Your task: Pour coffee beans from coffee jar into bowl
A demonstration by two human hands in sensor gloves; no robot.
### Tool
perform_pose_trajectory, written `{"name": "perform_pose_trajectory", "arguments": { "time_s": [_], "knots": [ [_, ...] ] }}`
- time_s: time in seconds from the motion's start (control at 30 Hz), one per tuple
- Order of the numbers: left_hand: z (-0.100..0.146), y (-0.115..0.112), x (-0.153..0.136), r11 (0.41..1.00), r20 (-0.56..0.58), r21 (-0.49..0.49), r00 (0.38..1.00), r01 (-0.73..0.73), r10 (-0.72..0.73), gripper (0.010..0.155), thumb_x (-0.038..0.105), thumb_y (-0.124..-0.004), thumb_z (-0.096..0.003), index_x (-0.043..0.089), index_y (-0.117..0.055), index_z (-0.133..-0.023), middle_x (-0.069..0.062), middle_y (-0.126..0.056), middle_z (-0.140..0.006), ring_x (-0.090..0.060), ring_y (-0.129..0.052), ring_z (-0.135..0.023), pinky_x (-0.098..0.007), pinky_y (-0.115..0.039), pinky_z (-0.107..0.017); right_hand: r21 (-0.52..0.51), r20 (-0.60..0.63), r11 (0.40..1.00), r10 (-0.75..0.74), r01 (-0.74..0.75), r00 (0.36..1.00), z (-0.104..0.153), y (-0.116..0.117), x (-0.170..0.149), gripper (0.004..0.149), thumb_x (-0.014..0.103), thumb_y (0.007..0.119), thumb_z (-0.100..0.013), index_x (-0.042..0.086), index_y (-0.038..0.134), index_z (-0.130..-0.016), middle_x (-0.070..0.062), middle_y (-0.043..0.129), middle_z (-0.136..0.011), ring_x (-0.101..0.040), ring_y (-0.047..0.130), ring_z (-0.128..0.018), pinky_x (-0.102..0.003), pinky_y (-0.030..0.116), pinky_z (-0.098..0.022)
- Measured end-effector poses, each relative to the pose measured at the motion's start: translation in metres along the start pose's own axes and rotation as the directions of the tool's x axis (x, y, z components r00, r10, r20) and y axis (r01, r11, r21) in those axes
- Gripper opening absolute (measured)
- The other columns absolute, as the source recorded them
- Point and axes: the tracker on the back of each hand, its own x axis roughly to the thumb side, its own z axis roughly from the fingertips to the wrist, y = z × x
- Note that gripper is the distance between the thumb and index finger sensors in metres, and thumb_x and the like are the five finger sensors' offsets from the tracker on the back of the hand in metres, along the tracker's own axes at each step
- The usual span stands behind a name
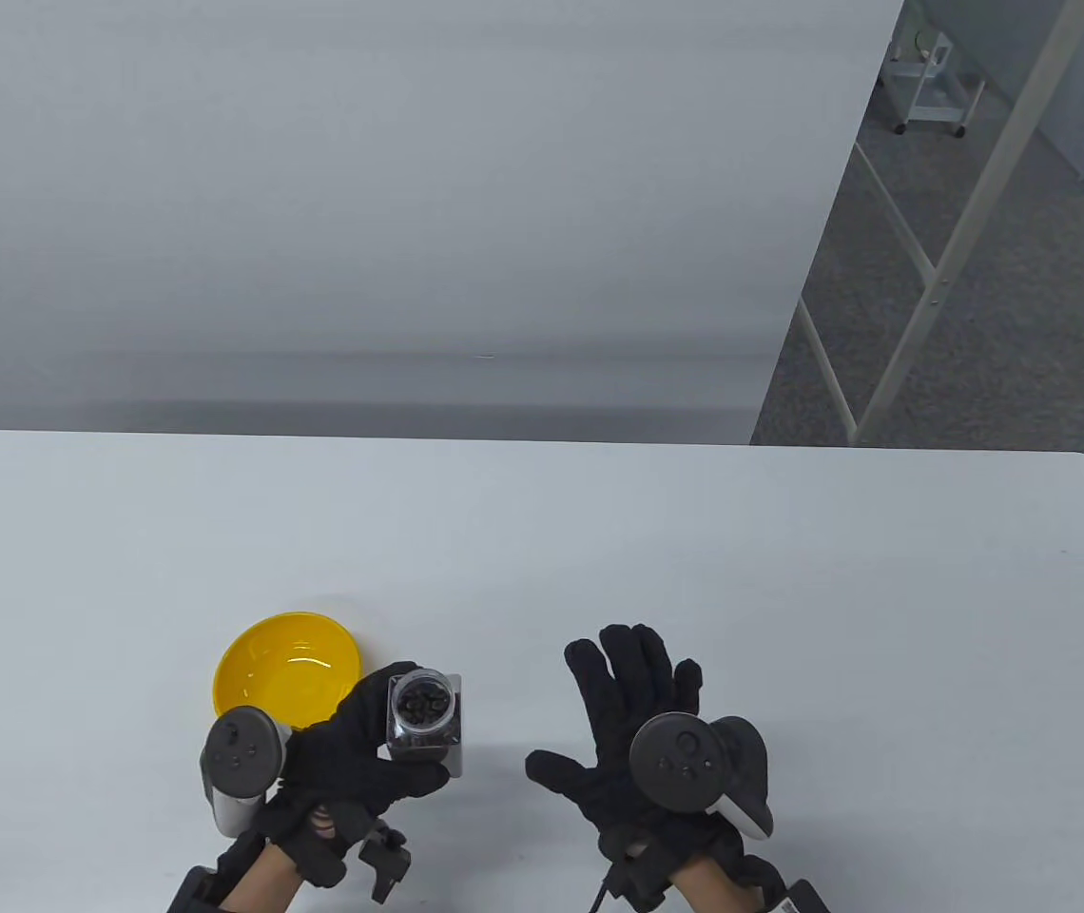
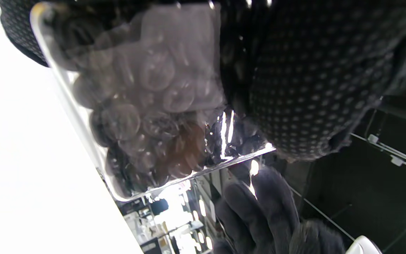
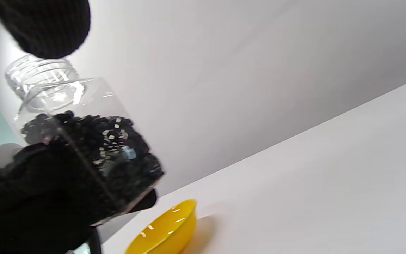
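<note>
**Open jar held beside the yellow bowl**

The left hand (image 1: 366, 751) is wrapped around the coffee jar (image 1: 424, 723), a clear square-sided container with no lid on its threaded neck. From above, the mouth faces up toward the camera, so its long axis stands close to upright; the right wrist view shows it leaning slightly. Dark coffee beans (image 3: 93, 148) fill the lower body, leaving the neck clear. The jar sits just right of the yellow bowl (image 1: 285, 663), which rests on the white counter (image 1: 789, 590). The right hand (image 1: 632, 723) is well apart from the jar, fingers spread wide, gripping nothing.
</note>
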Motion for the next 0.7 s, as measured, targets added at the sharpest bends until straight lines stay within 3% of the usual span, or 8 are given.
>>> {"name": "perform_pose_trajectory", "arguments": {
  "time_s": [0.33,0.43,0.7],
  "knots": [
    [0.006,0.063,-0.013,0.989,-0.100,0.127,0.993,0.080,-0.068,0.095,0.042,-0.106,-0.0178,0.010,-0.062,-0.096,-0.017,-0.071,-0.094,-0.051,-0.081,-0.082,-0.068,-0.076,-0.050,0.004,-0.129,0.967,0.254,-0.256,0.959,0.011,-0.013,-0.025,0.096,0.076,0.066,-0.035,0.034,0.008,-0.099,-0.020,-0.004,-0.108,-0.053,-0.009,-0.095,-0.083,-0.003,-0.051],
    [0.007,0.080,-0.013,0.978,-0.122,0.141,0.983,0.156,-0.139,0.095,0.042,-0.106,-0.0179,0.010,-0.062,-0.097,-0.018,-0.071,-0.094,-0.051,-0.081,-0.082,-0.069,-0.076,-0.050,-0.037,-0.180,0.947,0.309,-0.321,0.934,0.018,-0.016,-0.034,0.096,0.078,0.064,-0.035,0.033,0.008,-0.100,-0.020,-0.005,-0.108,-0.053,-0.010,-0.095,-0.083,-0.005,-0.049],
    [0.005,0.128,-0.027,0.935,-0.212,0.216,0.948,0.282,-0.237,0.095,0.041,-0.106,-0.0184,0.010,-0.062,-0.097,-0.018,-0.071,-0.094,-0.052,-0.080,-0.083,-0.069,-0.075,-0.051,0.015,-0.285,0.896,0.429,-0.444,0.857,0.032,-0.021,-0.060,0.094,0.079,0.061,-0.035,0.037,0.006,-0.098,-0.018,-0.010,-0.106,-0.052,-0.014,-0.093,-0.083,-0.007,-0.048]
  ]
}}
